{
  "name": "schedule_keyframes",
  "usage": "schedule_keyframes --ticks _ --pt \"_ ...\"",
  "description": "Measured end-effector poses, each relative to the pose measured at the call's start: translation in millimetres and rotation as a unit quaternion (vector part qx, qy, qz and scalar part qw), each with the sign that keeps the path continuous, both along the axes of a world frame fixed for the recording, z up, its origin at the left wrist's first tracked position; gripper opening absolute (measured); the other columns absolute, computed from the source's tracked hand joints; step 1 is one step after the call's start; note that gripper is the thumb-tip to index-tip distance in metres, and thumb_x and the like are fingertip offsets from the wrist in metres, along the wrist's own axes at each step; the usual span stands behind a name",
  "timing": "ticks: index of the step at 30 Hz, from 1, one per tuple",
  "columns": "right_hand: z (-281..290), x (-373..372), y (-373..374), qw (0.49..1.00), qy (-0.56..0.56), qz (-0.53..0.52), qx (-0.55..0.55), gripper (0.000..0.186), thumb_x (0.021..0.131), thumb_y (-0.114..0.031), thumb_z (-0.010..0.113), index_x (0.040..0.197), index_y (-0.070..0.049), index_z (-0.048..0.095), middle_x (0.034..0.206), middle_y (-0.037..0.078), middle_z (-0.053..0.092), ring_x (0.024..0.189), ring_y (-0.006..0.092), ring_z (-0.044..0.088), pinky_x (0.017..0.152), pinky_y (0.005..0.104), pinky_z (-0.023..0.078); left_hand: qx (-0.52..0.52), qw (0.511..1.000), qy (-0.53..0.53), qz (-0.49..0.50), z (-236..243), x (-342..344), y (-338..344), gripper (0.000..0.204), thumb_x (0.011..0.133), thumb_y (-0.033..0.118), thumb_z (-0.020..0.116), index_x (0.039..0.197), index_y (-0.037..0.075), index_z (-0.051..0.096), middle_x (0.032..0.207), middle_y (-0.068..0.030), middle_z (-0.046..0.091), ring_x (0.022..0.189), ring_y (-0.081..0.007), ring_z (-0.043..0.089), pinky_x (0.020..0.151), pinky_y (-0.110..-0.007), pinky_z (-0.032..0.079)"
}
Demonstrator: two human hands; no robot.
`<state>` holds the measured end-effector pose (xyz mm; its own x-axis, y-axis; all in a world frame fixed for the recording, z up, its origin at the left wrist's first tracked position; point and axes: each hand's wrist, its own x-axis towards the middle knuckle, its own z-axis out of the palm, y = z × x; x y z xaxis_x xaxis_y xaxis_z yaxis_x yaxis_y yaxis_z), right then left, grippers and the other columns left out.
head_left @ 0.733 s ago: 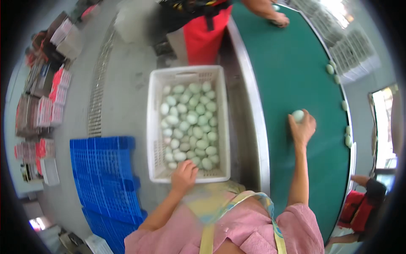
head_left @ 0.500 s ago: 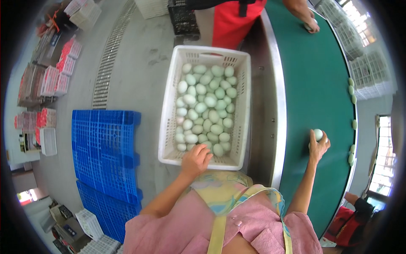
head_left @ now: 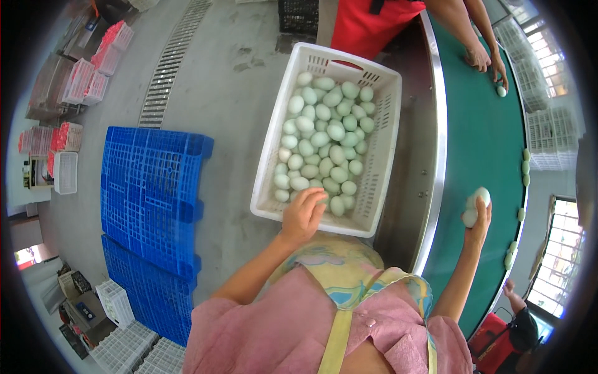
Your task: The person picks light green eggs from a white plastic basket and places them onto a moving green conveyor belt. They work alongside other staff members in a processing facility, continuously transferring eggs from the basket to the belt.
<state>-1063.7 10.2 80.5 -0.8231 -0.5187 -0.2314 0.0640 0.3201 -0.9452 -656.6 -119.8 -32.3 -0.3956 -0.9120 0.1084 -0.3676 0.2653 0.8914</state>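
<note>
A white plastic crate [head_left: 264, 163] full of pale green eggs [head_left: 336, 132] stands before me, slightly tilted in view. At its near end my left hand [head_left: 302, 217] reaches over the rim, its fingers curled down around an egg [head_left: 322, 195] that is partly hidden. Over the green conveyor belt [head_left: 458, 156] on the right, my right hand [head_left: 479, 225] grips a small bunch of pale eggs [head_left: 471, 212]. The palm hides part of them, so their exact number cannot be told.
Across the belt's far end, a co-worker's hands [head_left: 489, 62] handle an egg [head_left: 501, 91]. Several eggs [head_left: 526, 167] line the belt's right edge. A metal rail [head_left: 438, 143] separates crate and belt. Blue pallets [head_left: 152, 199] lie left; another person [head_left: 498, 336] is lower right.
The view has shifted, so the crate appears farther right and higher. My right hand has turned, showing more of its eggs. The co-worker now has both hands in view over the belt.
</note>
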Motion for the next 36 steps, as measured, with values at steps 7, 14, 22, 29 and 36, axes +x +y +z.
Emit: schedule_keyframes --ticks 7,14,22,29,36 --pt "-42 191 -138 0.824 0.268 0.488 0.104 0.067 0.063 -0.031 0.082 0.123 -0.014 0.057 0.133 0.019 0.041 0.121 0.0347 0.049 0.098 0.0431 0.046 -0.13 0.979 -0.031 0.152 -6 55 -27 0.02 0.089 0.01 0.056 0.106 0.003 0.063 0.112 -0.0158 0.062 0.098 -0.0351 0.06 0.084 -0.041 0.05" --pt "-187 288 -200 0.802 0.278 0.507 0.15 0.071 0.061 -0.036 0.084 0.124 -0.016 0.057 0.136 0.021 0.039 0.122 0.0415 0.044 0.092 0.0469 0.049 -0.168 0.967 -0.102 0.161 -27 62 -36 0.023 0.09 0.018 0.055 0.106 0.005 0.064 0.115 -0.0124 0.062 0.1 -0.0328 0.059 0.086 -0.042 0.048" --pt "-228 311 -220 0.714 0.346 0.6 0.105 0.072 0.066 -0.033 0.083 0.13 -0.017 0.054 0.145 0.018 0.032 0.129 0.0381 0.037 0.094 0.044 0.05 -0.179 0.965 -0.116 0.152 -24 61 -40 0.023 0.087 0.013 0.051 0.102 0.003 0.066 0.113 -0.014 0.062 0.095 -0.0327 0.06 0.082 -0.04 0.048" --pt "-253 283 -195 0.71 0.414 0.569 0.004 0.068 0.082 -0.028 0.073 0.142 -0.018 0.044 0.152 0.017 0.03 0.135 0.0391 0.033 0.107 0.0484 0.038 -0.184 0.966 -0.107 0.15 -32 57 -43 0.02 0.085 0.011 0.053 0.097 0.004 0.068 0.112 -0.013 0.063 0.095 -0.0317 0.06 0.082 -0.04 0.048" --pt "-272 280 -215 0.728 0.391 0.555 0.09 0.072 0.089 -0.039 0.062 0.15 -0.019 0.03 0.151 0.019 0.031 0.138 0.0408 0.028 0.113 0.0544 0.025 -0.186 0.966 -0.103 0.145 -48 51 -51 0.019 0.079 0.007 0.057 0.093 0.005 0.068 0.109 -0.0122 0.064 0.094 -0.0318 0.061 0.08 -0.04 0.049"
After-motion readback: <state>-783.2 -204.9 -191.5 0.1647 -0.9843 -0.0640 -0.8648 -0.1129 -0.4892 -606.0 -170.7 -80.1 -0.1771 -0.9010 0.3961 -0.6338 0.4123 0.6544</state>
